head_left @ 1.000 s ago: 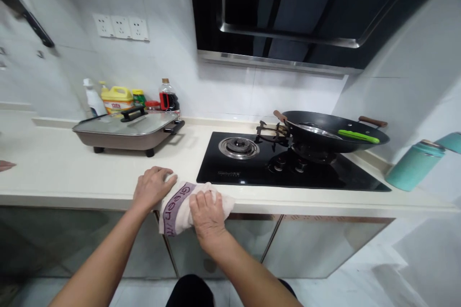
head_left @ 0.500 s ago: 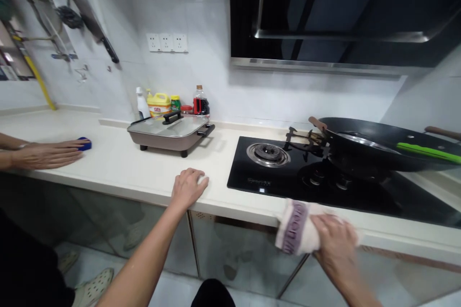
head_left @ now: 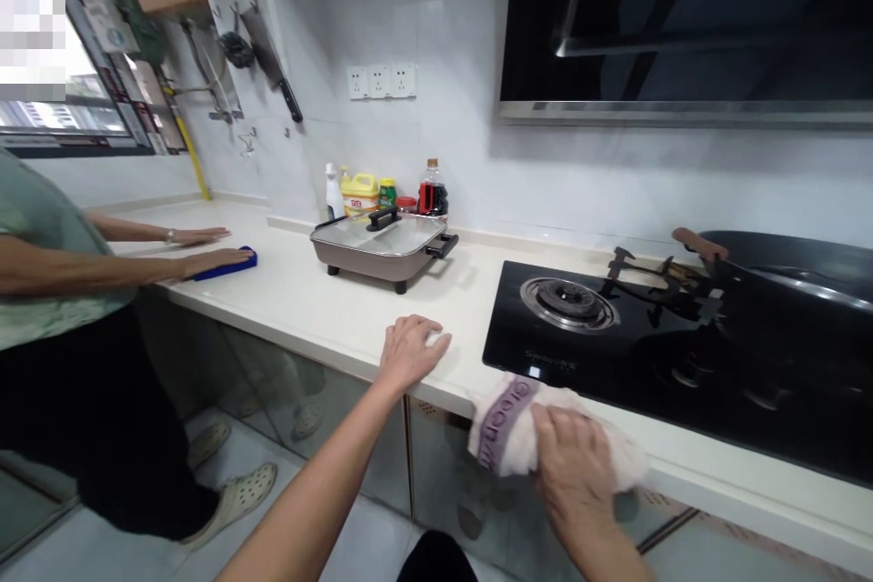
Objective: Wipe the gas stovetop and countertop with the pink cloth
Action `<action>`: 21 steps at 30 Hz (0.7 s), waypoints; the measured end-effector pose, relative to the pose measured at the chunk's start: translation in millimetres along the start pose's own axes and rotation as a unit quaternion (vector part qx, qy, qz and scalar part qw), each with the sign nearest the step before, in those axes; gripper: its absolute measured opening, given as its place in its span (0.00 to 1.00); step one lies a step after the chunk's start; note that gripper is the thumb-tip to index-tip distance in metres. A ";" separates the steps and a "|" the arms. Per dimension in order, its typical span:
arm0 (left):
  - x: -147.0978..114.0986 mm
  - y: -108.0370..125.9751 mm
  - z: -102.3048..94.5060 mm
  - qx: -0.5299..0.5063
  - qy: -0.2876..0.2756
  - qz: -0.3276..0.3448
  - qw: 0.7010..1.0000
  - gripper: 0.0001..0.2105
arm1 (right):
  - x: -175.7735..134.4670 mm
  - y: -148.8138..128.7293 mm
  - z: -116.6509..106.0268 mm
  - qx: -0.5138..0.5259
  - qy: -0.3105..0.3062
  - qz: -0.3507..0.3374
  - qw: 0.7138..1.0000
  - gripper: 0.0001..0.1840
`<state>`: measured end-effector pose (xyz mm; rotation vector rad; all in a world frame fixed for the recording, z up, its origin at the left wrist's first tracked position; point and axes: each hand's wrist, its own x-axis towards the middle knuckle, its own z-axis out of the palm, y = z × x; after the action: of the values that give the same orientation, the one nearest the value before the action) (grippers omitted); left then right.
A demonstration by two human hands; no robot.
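My right hand presses a pale towel with a purple lettered band against the counter's front edge, below the cooktop. The towel hangs partly over that edge. On the white countertop, left of the cooktop, rests my left hand with its fingers curled. Something whitish shows between thumb and fingers, too small to make out. The black glass cooktop has a bare round burner on its left side.
A lidded electric pan stands behind my left hand, with bottles at the wall. A dark wok sits on the right burner. At left, another person's hand lies on a blue cloth. A cleaver hangs above.
The view has turned left. My right hand and the towel have slid left along the counter edge. My left hand stays in place. More of the other person shows, with the blue cloth more visible.
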<state>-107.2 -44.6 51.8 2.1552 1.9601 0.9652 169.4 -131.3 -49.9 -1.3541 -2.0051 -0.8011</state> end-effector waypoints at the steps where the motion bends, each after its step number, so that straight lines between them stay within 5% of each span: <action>1: 0.9 -0.1 -0.9 -0.013 -0.006 -0.005 1.000 0.15 | 15.3 -22.8 4.8 0.010 0.002 -0.002 1.000 0.23; 5: 5.0 -4.9 -5.4 -0.107 0.009 -0.005 0.994 0.14 | 67.1 -92.4 19.8 0.050 0.000 -0.051 0.997 0.14; 8: -6.0 -10.7 -8.6 -0.175 0.088 0.040 0.980 0.12 | 87.7 -112.3 26.4 0.070 -0.017 -0.080 0.994 0.12; 12: -56.4 -14.5 -2.1 -0.152 0.192 0.183 0.952 0.19 | 94.0 -111.3 31.6 0.100 -0.037 -0.090 0.990 0.09; 16: -102.3 -20.8 22.5 -0.093 0.129 0.321 0.934 0.34 | 94.6 -106.1 31.2 0.137 -0.067 -0.100 0.983 0.13; 21: -97.6 -36.9 50.0 0.000 0.111 0.385 0.916 0.56 | 94.9 -70.2 6.4 0.218 -0.118 -0.167 0.954 0.32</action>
<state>-113.9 -110.0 -43.4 2.9919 1.1156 1.3310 72.8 -91.8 5.7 -0.9000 -2.4585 -0.3038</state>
